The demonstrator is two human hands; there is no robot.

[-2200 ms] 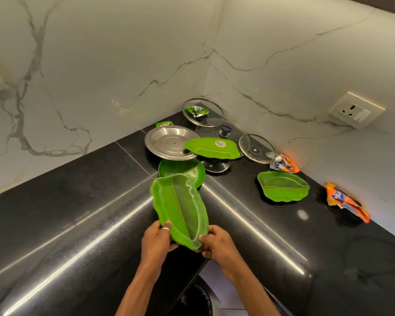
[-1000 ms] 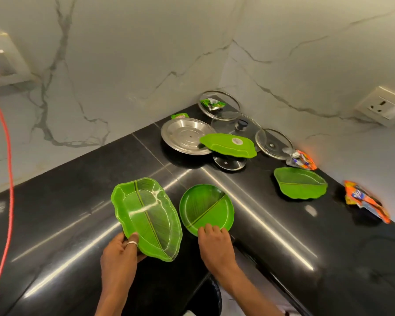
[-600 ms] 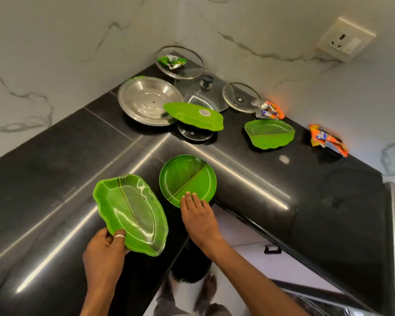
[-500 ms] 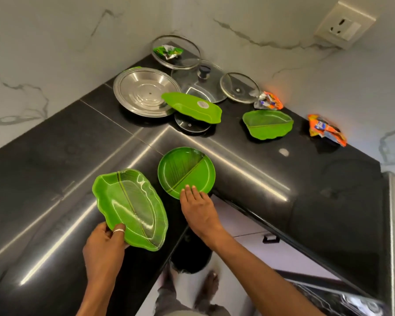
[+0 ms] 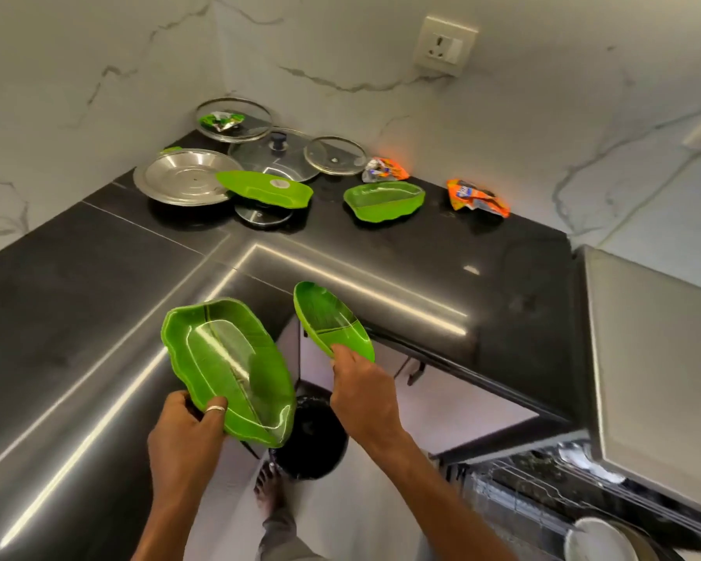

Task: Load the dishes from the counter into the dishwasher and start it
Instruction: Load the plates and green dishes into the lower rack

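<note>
Gripping a leaf-shaped green tray (image 5: 229, 368) in the left hand (image 5: 185, 433), a person pinched a round green plate (image 5: 330, 319) with right hand (image 5: 361, 392) fingers off the counter's (image 5: 77, 317) inner corner

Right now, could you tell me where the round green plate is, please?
The round green plate is held tilted in the right hand, off the black counter's inner corner, just right of the leaf-shaped green tray in the left hand.

One head-worn view looks steeply down, close over the counter corner (image 5: 260, 253).
</note>
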